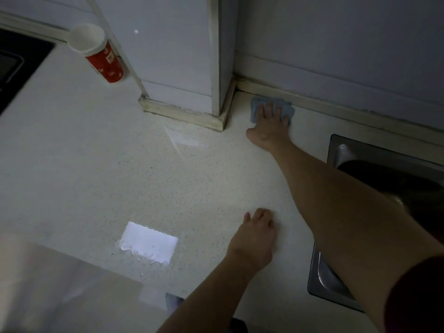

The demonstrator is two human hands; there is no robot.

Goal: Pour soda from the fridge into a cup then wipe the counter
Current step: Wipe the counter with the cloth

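- The right hand (270,121) lay flat on the blue cloth (256,108), fingers spread, pressing it onto the counter (96,152) against the back skirting, just right of the column (182,56).
- The left hand (257,236) rested palm down on the counter, fingers loosely bent, holding nothing.
- 1 red-and-white cup (101,54) stood back left, well apart from both hands.
- The sink (341,150) lay right.

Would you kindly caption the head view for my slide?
Right hand presses blue cloth into counter corner; left hand rests nearby.
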